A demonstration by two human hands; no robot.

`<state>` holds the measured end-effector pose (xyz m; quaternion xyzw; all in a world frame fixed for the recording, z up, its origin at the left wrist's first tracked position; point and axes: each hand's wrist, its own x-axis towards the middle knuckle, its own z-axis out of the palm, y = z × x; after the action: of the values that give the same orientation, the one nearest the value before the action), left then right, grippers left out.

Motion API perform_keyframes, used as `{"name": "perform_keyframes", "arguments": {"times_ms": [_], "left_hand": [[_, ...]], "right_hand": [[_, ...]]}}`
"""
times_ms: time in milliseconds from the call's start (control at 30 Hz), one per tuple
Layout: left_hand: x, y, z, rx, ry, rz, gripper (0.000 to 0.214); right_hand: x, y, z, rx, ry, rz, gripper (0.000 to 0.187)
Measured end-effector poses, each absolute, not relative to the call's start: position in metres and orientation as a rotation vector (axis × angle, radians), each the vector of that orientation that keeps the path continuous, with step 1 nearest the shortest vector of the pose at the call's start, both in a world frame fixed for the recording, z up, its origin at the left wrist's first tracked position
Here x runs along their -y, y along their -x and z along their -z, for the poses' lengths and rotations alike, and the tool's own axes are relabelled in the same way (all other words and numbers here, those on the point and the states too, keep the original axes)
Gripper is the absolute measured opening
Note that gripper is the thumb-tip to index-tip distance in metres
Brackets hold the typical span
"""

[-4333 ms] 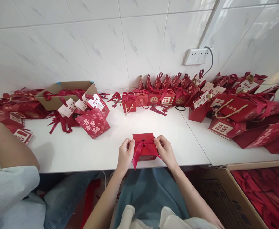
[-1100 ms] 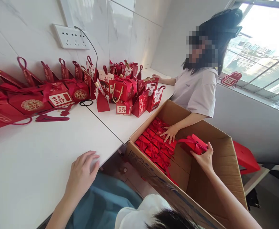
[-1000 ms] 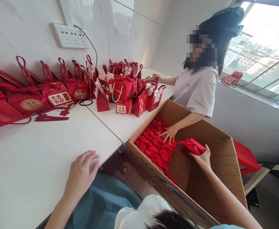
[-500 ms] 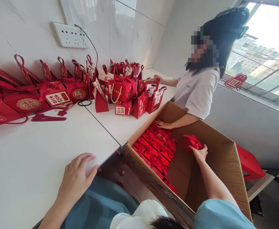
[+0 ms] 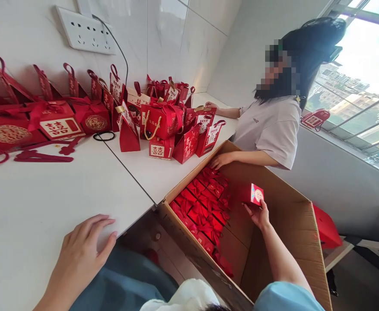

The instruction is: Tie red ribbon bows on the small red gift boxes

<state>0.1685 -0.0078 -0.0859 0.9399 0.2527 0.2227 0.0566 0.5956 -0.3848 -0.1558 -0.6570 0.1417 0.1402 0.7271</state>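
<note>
My right hand (image 5: 259,214) grips a small red gift box (image 5: 257,194) with a round gold emblem on the side that shows. It holds the box inside a large cardboard carton (image 5: 293,242), above the bare part of the carton floor. Rows of red gift boxes (image 5: 202,203) with ribbon bows fill the left side of the carton. My left hand (image 5: 82,246) rests palm down on the white table (image 5: 30,203) near its front edge, fingers stretched out and holding nothing.
Across the carton stands a person whose hand (image 5: 221,160) reaches over the packed boxes. Red gift boxes and bags (image 5: 163,121) crowd the table along the wall. Ribbon strips (image 5: 45,156) and a black hair tie (image 5: 104,136) lie before them. A red stool (image 5: 325,226) stands behind the carton.
The gift box in my right hand has turned: its ribbon top faced me before, and now a side with the gold emblem shows. My left hand stays on the table. The view has shifted slightly.
</note>
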Motion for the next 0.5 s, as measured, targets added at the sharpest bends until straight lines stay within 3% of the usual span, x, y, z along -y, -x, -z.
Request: {"name": "perform_keyframes", "arguments": {"times_ms": [100, 333, 500], "left_hand": [[0.009, -0.17, 0.086, -0.776, -2.866, -0.689, 0.025], [0.01, -0.176, 0.087, -0.761, -2.885, -0.72, 0.025], [0.01, -0.176, 0.087, -0.75, -2.891, -0.712, 0.023]], "right_hand": [[0.386, -0.606, 0.163, -0.31, 1.568, -0.184, 0.042], [0.38, -0.636, 0.175, -0.276, 1.998, 0.061, 0.078], [0.368, -0.654, 0.182, -0.105, 2.214, 0.04, 0.072]]}}
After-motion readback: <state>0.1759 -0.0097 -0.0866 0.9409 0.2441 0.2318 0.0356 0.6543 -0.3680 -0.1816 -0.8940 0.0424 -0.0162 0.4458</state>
